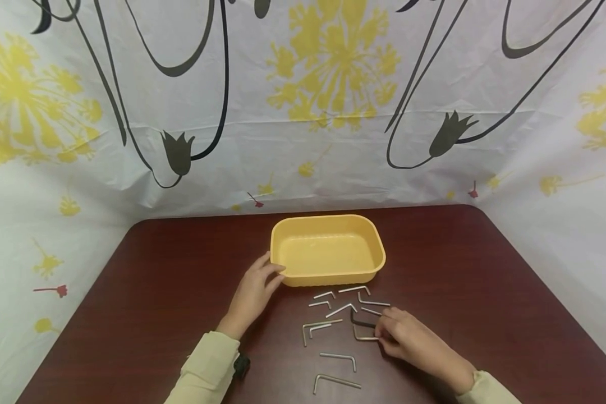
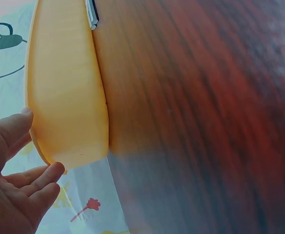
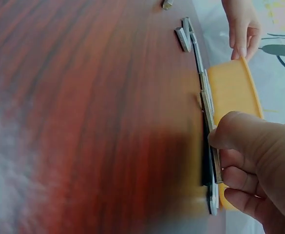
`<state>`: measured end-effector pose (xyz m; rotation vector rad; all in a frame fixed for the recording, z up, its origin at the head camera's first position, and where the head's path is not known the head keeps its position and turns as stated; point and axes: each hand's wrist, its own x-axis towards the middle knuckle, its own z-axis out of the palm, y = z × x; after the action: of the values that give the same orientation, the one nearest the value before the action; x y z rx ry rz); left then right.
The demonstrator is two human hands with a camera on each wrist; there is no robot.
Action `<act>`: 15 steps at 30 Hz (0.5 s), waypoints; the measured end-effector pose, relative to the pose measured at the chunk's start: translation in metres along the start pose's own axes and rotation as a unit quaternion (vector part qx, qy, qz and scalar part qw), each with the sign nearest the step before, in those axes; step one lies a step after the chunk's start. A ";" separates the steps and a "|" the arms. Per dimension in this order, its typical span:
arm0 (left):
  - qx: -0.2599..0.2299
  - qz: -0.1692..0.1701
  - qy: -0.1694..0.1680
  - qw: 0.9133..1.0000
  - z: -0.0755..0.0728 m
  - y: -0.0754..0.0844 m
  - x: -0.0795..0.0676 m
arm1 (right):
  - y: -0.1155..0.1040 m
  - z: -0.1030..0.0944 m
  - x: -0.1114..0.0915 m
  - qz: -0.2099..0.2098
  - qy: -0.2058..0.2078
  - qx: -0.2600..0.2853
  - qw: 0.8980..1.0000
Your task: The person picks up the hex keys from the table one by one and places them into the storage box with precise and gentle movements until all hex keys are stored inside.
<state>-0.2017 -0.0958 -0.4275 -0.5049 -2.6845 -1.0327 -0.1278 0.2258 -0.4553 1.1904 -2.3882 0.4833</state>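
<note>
Before flowered cloth [image 1: 303,146], tray [image 1: 328,255] on table [image 1: 449,264].

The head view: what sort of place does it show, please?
Probably an improvised tabletop workspace, perhaps indoors: a dark, wood-look table stands before a flower-patterned sheet, and on it are a yellow tray and scattered L-shaped metal keys. The sheet hides whatever lies beyond.

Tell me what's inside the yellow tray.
Inside the yellow tray, the head view shows only bare yellow floor and walls. The near wall hides the strip behind it; the left hand covers part of the rim.
</note>
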 end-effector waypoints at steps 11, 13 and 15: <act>0.000 0.001 0.001 1.000 0.000 0.001 -0.001 | -0.002 -0.009 0.002 -0.001 -0.017 -0.008 1.000; 0.001 0.001 0.001 1.000 0.000 0.000 -0.001 | -0.003 -0.011 0.002 -0.001 -0.018 -0.010 1.000; 0.001 0.001 0.003 1.000 0.000 0.000 -0.001 | -0.003 -0.012 0.003 -0.003 -0.017 -0.014 1.000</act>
<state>-0.2009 -0.0959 -0.4279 -0.5039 -2.6795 -1.0285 -0.1239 0.2277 -0.4428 1.2038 -2.4117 0.4299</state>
